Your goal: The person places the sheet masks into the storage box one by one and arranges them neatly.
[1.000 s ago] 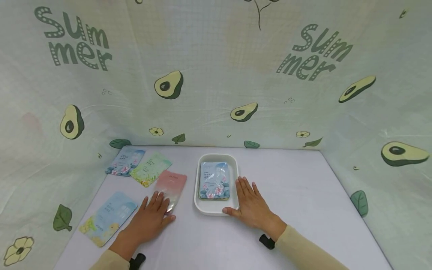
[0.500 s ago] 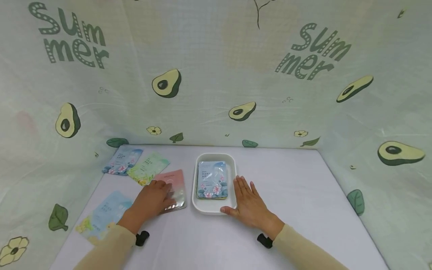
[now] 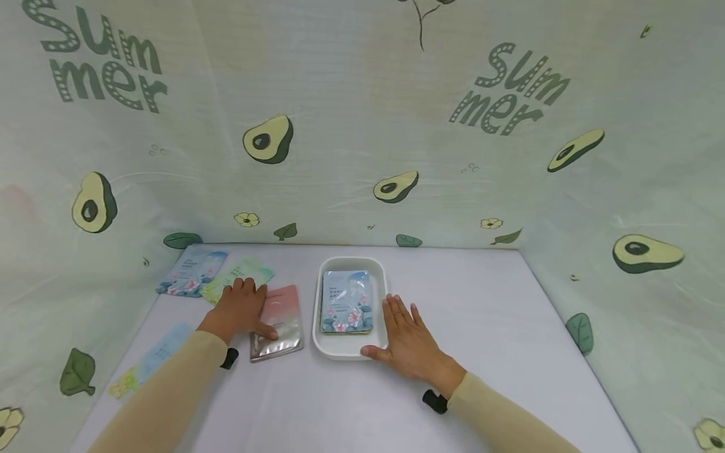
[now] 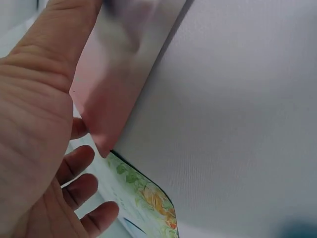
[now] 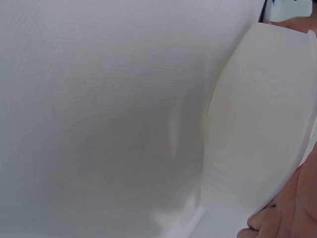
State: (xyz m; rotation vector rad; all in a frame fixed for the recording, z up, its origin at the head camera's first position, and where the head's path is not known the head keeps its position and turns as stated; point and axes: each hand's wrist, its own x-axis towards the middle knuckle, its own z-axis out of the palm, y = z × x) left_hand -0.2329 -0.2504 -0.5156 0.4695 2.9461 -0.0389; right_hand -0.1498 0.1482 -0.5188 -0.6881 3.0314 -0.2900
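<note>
Head view: the left hand (image 3: 240, 308) has loosely bent fingers, its thumb on a flat packet (image 3: 286, 314), pink up top, shiny silver below, left of the white tray (image 3: 340, 346). The right hand (image 3: 410, 346) touches the tray, fingers straight.

Left wrist: the packet's pink corner meets a green packet (image 4: 148, 193).

Right wrist: the tray's smooth side.

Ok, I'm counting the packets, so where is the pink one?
In the head view, the pink packet lies just left of the white tray, partly covered by the left hand.
</note>
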